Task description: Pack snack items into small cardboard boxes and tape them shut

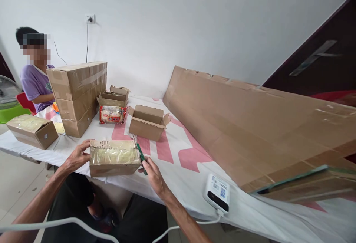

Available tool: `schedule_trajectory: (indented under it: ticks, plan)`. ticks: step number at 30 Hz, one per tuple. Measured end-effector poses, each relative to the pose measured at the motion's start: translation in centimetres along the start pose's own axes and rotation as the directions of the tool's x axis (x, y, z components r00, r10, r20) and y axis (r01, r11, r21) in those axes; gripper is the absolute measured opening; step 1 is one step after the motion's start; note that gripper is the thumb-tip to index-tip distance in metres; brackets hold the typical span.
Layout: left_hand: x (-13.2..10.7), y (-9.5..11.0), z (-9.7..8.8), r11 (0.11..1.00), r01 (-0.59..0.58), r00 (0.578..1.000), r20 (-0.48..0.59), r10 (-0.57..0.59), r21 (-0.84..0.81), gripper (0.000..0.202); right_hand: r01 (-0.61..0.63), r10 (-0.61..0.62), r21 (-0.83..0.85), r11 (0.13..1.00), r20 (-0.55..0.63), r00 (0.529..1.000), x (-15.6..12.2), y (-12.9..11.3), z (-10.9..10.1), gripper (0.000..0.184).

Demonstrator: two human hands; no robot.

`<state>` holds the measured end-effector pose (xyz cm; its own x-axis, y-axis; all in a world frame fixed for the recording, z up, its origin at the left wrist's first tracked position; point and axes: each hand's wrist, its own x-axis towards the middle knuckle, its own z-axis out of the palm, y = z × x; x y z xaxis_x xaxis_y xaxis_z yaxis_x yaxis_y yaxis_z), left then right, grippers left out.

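Observation:
A taped cardboard box [115, 157] sits at the near edge of the table in front of me. My left hand [79, 156] grips its left end, with the fingers on the top corner and side. In my right hand [152, 170] is a green utility knife [141, 156], its blade pointing up and away beside the box's right end. Whether the blade touches the box I cannot tell. Beyond lies an open cardboard box [147, 128] with its flaps up. To its left is a red-and-clear packet of food [112, 114], in front of another open box [112, 98].
Stacked taped boxes [79, 102] stand at the left, with a single box [32, 131] nearby. A large cardboard sheet [250, 124] leans along the right. A white power bank [218, 193] trails a white cable [205, 221]. Behind the stack sits a person [37, 83].

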<state>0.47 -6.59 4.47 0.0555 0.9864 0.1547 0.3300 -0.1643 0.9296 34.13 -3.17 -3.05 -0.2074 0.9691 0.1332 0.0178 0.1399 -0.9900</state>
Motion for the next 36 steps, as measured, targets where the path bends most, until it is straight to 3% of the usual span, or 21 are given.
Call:
schedule_trajectory:
  ticks: [4,7,10,12,15,18,21,28,36]
  plan:
    - [-1.6,-0.3,0.8,1.000,-0.025,0.998,-0.051,0.024,-0.015,0.034,0.029,-0.029,-0.069,0.997,0.005,1.000,-0.5,-0.9,-1.4,0.045]
    - [-2.2,-0.6,1.1,0.999,-0.041,0.996,-0.081,0.042,0.011,0.035,0.077,-0.087,-0.151,0.985,-0.060,0.994,0.2,-3.1,-2.4,0.046]
    - [-2.4,-1.0,1.2,0.995,-0.051,0.993,-0.106,0.059,0.081,0.036,0.195,-0.189,-0.272,0.942,0.048,0.981,1.1,-6.6,-2.2,0.040]
    - [-2.6,-1.1,1.2,0.992,-0.060,0.991,-0.109,0.073,0.115,0.037,0.320,-0.253,-0.320,0.892,0.233,0.939,1.5,-9.0,-1.2,0.035]
    - [-2.9,-0.9,1.1,0.988,-0.073,0.991,-0.098,0.087,0.136,0.038,0.494,-0.327,-0.331,0.804,0.447,0.832,2.2,-11.5,0.9,0.029]
    - [-3.1,-0.7,1.2,0.987,-0.077,0.991,-0.095,0.091,0.144,0.039,0.593,-0.352,-0.358,0.722,0.548,0.759,3.1,-12.7,2.6,0.028]
    - [-3.2,-0.5,1.4,0.987,-0.073,0.992,-0.091,0.087,0.141,0.040,0.650,-0.360,-0.404,0.644,0.589,0.723,3.8,-13.4,3.6,0.026]
    - [-3.1,-0.5,1.6,0.990,-0.066,0.993,-0.091,0.077,0.123,0.038,0.687,-0.305,-0.522,0.506,0.636,0.709,4.3,-14.9,4.9,0.018]
    - [-3.2,-0.7,1.4,0.984,-0.086,0.991,-0.090,0.101,0.158,0.040,0.674,-0.098,-0.684,0.278,0.678,0.728,4.5,-17.1,6.9,0.019]
